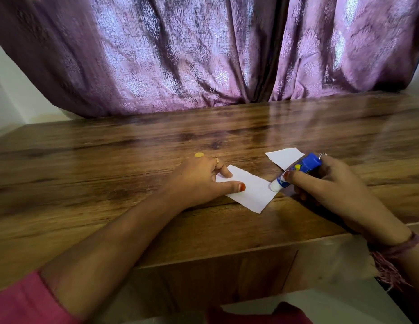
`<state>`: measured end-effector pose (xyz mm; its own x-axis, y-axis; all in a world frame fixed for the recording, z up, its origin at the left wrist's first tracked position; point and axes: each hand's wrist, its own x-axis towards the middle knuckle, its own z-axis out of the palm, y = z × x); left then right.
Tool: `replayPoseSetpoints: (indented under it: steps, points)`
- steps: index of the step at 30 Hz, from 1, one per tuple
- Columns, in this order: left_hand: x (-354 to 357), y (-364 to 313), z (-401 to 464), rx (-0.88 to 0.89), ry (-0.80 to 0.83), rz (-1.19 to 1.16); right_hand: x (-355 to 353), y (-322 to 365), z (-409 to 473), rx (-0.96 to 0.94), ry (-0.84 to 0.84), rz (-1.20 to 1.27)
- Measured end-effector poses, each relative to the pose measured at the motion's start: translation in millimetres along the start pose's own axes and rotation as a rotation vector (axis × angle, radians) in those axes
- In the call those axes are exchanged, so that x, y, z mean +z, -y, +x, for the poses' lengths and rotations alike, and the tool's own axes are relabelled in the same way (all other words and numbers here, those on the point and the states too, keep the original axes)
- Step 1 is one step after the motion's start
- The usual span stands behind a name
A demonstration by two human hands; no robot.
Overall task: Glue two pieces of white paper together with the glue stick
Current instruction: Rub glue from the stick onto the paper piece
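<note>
**Glue stick tip on the corner of the nearer paper**

The left hand (199, 181) lies low on the wooden desk (133, 141), pinning down the nearer piece of white paper (250, 190). Its forefinger and thumb are stretched out fairly straight and press flat on the sheet's left end; the other fingers cannot be made out. A ring sits on one of its fingers, and a small yellow cap (199, 155) rests on the desk just beyond the knuckles.

The right hand (332, 183) grips the blue glue stick (302, 168), fingers curled round the barrel with the forefinger laid along its top. The stick is tilted, its white tip down and to the left of these fingers, touching the right-hand corner of the pinned sheet.

The second piece of white paper (283, 156) lies flat just beyond the right fingers, partly behind the barrel, apart from the first sheet.

A thread band wraps the right wrist; a pink sleeve (23, 302) covers the left forearm near the camera. A purple patterned curtain (203, 54) hangs past the desk's far edge.
</note>
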<state>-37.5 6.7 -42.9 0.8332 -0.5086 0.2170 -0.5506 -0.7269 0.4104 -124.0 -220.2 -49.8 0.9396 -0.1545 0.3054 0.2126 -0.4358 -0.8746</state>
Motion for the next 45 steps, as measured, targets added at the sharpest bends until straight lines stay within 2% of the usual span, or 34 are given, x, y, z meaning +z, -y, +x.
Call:
replayPoseSetpoints:
  steps: [5,9,13,16,20,24,28,33,37,42,45]
  points:
    - [-1.1,-0.9,0.5,-0.005,0.021,-0.011,-0.6,-2.5,1.5,0.034,-0.054,-0.012]
    - [-0.9,-0.3,0.8,-0.004,0.013,-0.008,-0.1,-0.1,-0.4,-0.018,-0.008,-0.069]
    - [-0.7,-0.6,1.4,-0.001,0.012,-0.017,-0.1,-0.8,1.6,0.008,-0.053,-0.044]
    - [-0.3,-0.1,1.3,0.004,0.004,-0.027,0.3,0.2,-0.3,-0.029,-0.003,-0.072]
    - [-0.1,0.9,1.4,0.018,0.002,-0.024,-0.3,-1.0,1.2,-0.023,-0.06,-0.062]
    - [0.2,1.5,1.8,0.029,-0.005,-0.018,0.2,2.1,-1.7,-0.076,0.019,-0.106]
    - [0.4,1.6,2.2,0.024,0.001,-0.022,-0.6,-1.8,1.7,-0.029,-0.054,-0.062]
    - [1.3,2.5,2.0,0.024,-0.005,-0.026,1.0,2.4,-2.2,-0.076,0.023,-0.117]
    - [1.1,2.7,2.7,0.017,-0.001,-0.03,-0.6,2.4,-0.2,-0.027,-0.045,-0.088]
    - [1.7,3.7,2.1,0.014,-0.003,-0.051,2.2,9.4,-6.8,-0.132,0.054,-0.148]
    - [1.4,4.7,2.2,0.0,0.009,-0.045,0.8,5.4,-3.3,-0.12,-0.002,-0.117]
